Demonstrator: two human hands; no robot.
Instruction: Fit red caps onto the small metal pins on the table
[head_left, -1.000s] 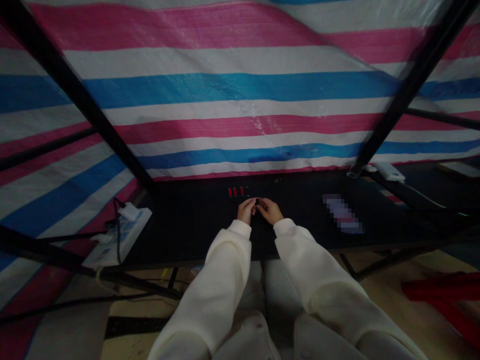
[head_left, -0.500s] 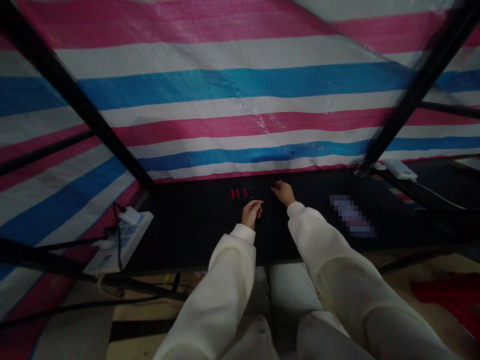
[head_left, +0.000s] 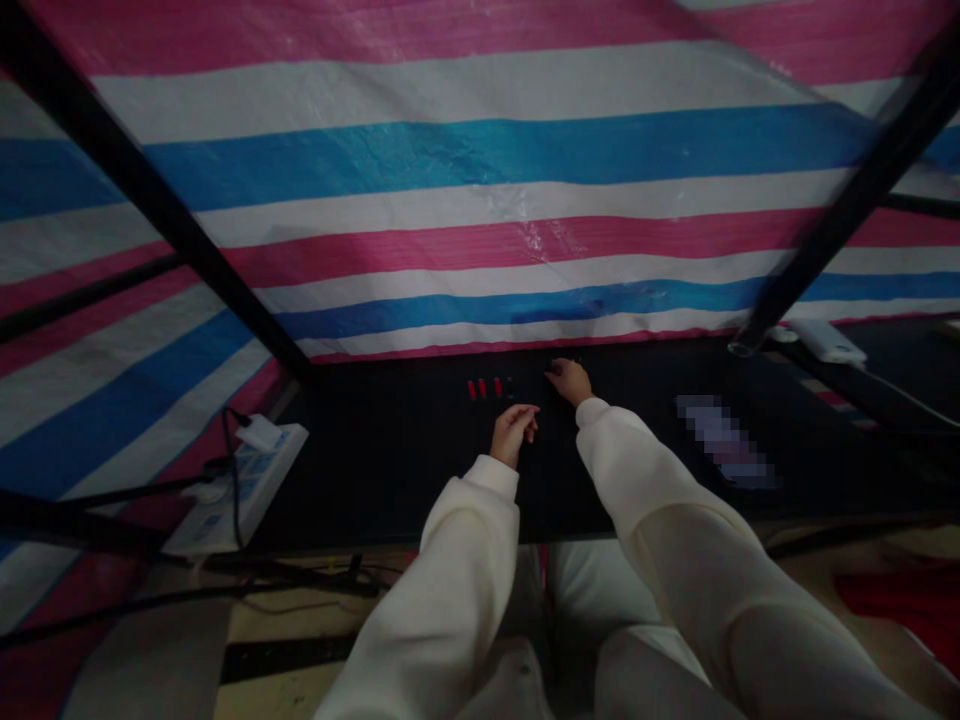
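Observation:
On the black tabletop (head_left: 360,450) several small, slim pieces stand in a short row: red ones (head_left: 482,388) at the left, and a dark one (head_left: 510,387) at the right end. Just in front of that row is my left hand (head_left: 514,432), its fingers half curled and a little apart, with nothing visible in them. Farther back and to the right, my right hand (head_left: 571,382) pinches its fingertips together low over the table. Something small and dark shows at those fingertips, too dim to name. A few tiny dark bits behind that hand are partly hidden.
A white power strip (head_left: 277,465) with plugs and cords lies at the left edge. To the right are a blurred-out flat object (head_left: 724,440) and a white device (head_left: 827,342) with a cable. Black frame poles (head_left: 832,225) and a striped sheet (head_left: 480,235) enclose the back.
The view has shifted slightly. The dark piece at the right end of the row now shows more clearly. My left hand's fingers have loosened a little; my right hand stays at nearly the same spot.

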